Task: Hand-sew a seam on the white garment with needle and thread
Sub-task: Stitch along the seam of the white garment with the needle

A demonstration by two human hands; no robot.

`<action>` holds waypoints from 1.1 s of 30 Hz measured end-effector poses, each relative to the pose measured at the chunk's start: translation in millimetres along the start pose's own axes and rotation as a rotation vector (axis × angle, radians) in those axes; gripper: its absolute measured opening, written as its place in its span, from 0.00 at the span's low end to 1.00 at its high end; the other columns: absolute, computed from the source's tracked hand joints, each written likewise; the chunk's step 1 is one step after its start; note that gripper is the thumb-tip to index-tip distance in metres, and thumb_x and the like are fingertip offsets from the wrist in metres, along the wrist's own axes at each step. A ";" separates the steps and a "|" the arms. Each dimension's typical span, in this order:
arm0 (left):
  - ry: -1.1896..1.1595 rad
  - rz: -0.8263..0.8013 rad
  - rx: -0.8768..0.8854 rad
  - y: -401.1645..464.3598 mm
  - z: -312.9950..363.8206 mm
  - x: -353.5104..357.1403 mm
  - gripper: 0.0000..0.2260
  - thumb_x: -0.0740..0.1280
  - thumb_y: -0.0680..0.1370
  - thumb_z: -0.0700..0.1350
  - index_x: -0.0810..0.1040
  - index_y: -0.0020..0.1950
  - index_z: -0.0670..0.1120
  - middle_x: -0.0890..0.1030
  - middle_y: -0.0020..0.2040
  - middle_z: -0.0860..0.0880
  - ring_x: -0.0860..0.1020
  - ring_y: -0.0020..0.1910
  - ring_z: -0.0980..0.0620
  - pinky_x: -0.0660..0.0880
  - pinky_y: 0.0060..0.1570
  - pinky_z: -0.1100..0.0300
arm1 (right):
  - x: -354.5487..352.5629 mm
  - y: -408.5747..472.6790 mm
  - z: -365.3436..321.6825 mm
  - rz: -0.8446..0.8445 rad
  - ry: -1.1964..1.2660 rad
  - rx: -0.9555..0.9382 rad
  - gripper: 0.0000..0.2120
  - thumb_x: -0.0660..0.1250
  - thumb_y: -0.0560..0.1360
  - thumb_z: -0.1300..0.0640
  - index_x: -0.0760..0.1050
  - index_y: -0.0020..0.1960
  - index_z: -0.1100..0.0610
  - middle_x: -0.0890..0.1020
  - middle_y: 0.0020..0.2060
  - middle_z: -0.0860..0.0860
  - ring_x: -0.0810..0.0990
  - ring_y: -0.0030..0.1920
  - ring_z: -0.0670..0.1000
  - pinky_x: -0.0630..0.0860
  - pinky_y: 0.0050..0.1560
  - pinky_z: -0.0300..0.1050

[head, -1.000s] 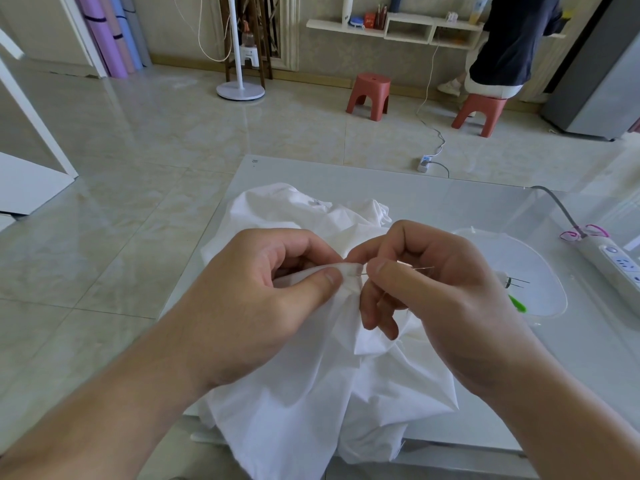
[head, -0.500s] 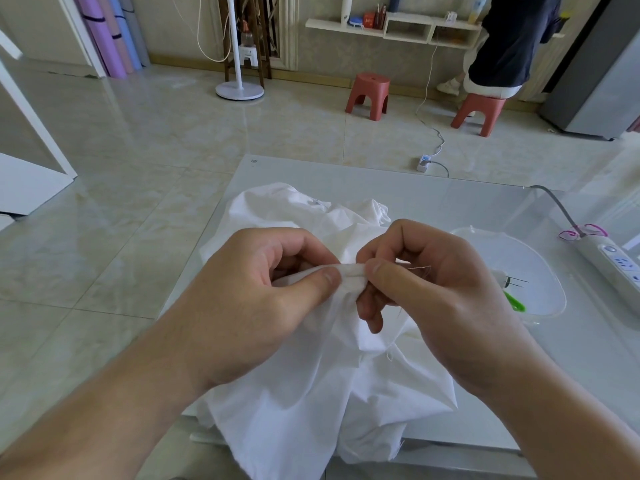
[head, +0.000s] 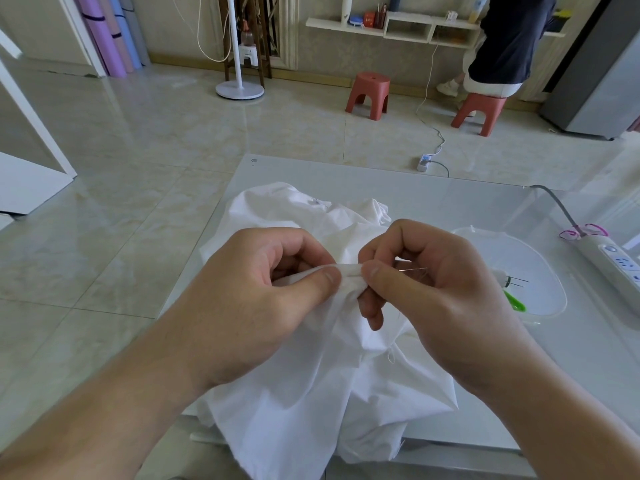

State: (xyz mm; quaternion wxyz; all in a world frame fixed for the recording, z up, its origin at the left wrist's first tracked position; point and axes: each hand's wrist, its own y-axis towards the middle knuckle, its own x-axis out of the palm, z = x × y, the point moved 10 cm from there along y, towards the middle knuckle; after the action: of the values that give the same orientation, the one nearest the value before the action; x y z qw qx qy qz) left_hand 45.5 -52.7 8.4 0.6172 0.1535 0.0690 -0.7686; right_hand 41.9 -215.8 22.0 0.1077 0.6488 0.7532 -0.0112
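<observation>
Garment [head: 311,393], heaped by the tabletop's [head: 450,209] near edge, is pinched at a fold by left hand [head: 252,303]; right hand [head: 433,292] pinches the needle [head: 414,270] (thread barely visible). Probably best to keep the fold taut and drive short, level stitches.

Soft, bright daylight fills my view, and the polished floor [head: 138,140] throws back pale glare. My worktop [head: 450,209] shines too. Under my hands the shadows are faint. The white cloth [head: 311,393] is nearly washed out. Straight lines bend at the edges; focus is sharp throughout.
</observation>
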 end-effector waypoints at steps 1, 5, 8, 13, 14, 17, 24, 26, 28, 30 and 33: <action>-0.001 0.001 -0.001 -0.3 0.0 -0.1 0.05 0.71 0.74 0.53 0.86 0.44 0.55 0.87 0.39 0.51 0.85 0.41 0.50 0.79 0.45 0.53 | -0.2 0.2 0.3 0.002 -0.002 -0.001 0.12 0.66 0.78 0.74 0.73 0.38 0.64 0.82 0.36 0.52 0.81 0.30 0.54 0.77 0.36 0.42; 0.002 0.009 -0.002 -0.4 0.5 -1.3 0.04 0.74 0.77 0.52 0.86 0.44 0.55 0.86 0.38 0.52 0.84 0.39 0.53 0.76 0.44 0.56 | -1.0 1.2 2.5 0.004 0.006 0.000 0.12 0.67 0.78 0.74 0.74 0.38 0.64 0.82 0.35 0.53 0.80 0.29 0.54 0.77 0.36 0.41; 0.012 0.019 -0.002 -0.1 0.5 -2.7 0.04 0.74 0.77 0.52 0.86 0.43 0.55 0.85 0.38 0.52 0.83 0.38 0.54 0.76 0.44 0.57 | -1.5 1.7 5.3 0.003 0.073 0.018 0.12 0.67 0.77 0.75 0.74 0.37 0.65 0.81 0.35 0.56 0.79 0.29 0.54 0.75 0.34 0.39; 0.019 0.012 0.011 -0.3 1.6 -3.1 0.05 0.70 0.74 0.54 0.85 0.44 0.55 0.85 0.37 0.54 0.83 0.39 0.56 0.75 0.44 0.58 | -1.3 3.1 17.1 0.000 0.201 0.067 0.10 0.67 0.77 0.75 0.75 0.38 0.67 0.80 0.36 0.63 0.77 0.29 0.57 0.73 0.32 0.38; 0.018 0.010 0.015 -0.3 1.8 -2.9 0.05 0.70 0.74 0.54 0.85 0.44 0.55 0.85 0.38 0.54 0.83 0.39 0.55 0.75 0.44 0.58 | -0.9 3.7 20.0 0.000 0.223 0.079 0.09 0.69 0.76 0.73 0.76 0.39 0.67 0.80 0.36 0.64 0.76 0.29 0.57 0.74 0.33 0.40; 0.000 0.005 0.022 0.0 2.1 -2.3 0.05 0.71 0.74 0.53 0.86 0.44 0.55 0.85 0.38 0.52 0.84 0.40 0.52 0.78 0.44 0.54 | 1.9 4.1 24.8 -0.007 0.289 0.115 0.04 0.69 0.72 0.68 0.77 0.38 0.66 0.79 0.35 0.64 0.75 0.30 0.58 0.75 0.33 0.44; -0.059 -0.020 0.025 0.6 1.1 0.6 0.05 0.72 0.74 0.52 0.86 0.45 0.53 0.87 0.42 0.50 0.86 0.43 0.50 0.80 0.46 0.54 | 10.7 1.4 27.7 -0.026 0.422 0.187 0.13 0.66 0.76 0.73 0.78 0.35 0.63 0.76 0.36 0.65 0.73 0.30 0.55 0.73 0.31 0.43; -0.077 -0.027 0.020 0.6 0.4 2.3 0.05 0.73 0.75 0.51 0.86 0.46 0.52 0.88 0.42 0.50 0.86 0.43 0.52 0.79 0.46 0.58 | 13.2 1.3 29.2 -0.041 0.447 0.204 0.10 0.69 0.73 0.72 0.78 0.35 0.62 0.76 0.36 0.64 0.73 0.30 0.55 0.72 0.31 0.43; -0.088 -0.033 0.019 0.6 1.1 3.8 0.04 0.73 0.75 0.51 0.86 0.46 0.52 0.88 0.43 0.50 0.86 0.44 0.52 0.78 0.45 0.61 | 16.1 1.1 30.0 -0.062 0.462 0.219 0.08 0.72 0.70 0.70 0.78 0.36 0.62 0.76 0.36 0.64 0.73 0.30 0.54 0.72 0.32 0.42; -0.103 -0.032 0.018 0.6 1.9 4.4 0.04 0.73 0.75 0.51 0.86 0.46 0.52 0.88 0.43 0.50 0.86 0.44 0.52 0.78 0.45 0.62 | 17.6 0.8 31.4 -0.069 0.490 0.233 0.07 0.73 0.69 0.70 0.78 0.35 0.61 0.76 0.36 0.62 0.74 0.30 0.54 0.72 0.32 0.42; -0.124 -0.042 0.015 0.1 2.5 5.6 0.04 0.73 0.75 0.50 0.87 0.46 0.53 0.88 0.43 0.50 0.86 0.44 0.54 0.78 0.45 0.64 | 20.6 -0.3 31.3 -0.082 0.543 0.247 0.06 0.70 0.69 0.68 0.78 0.35 0.61 0.77 0.35 0.59 0.74 0.29 0.52 0.72 0.31 0.42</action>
State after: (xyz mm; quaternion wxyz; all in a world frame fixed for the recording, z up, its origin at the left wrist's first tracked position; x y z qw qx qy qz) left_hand 44.2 -58.7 9.0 0.6030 0.1086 0.0280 -0.7898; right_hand 43.5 -200.7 -12.2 -0.1780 0.6053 0.7730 0.0666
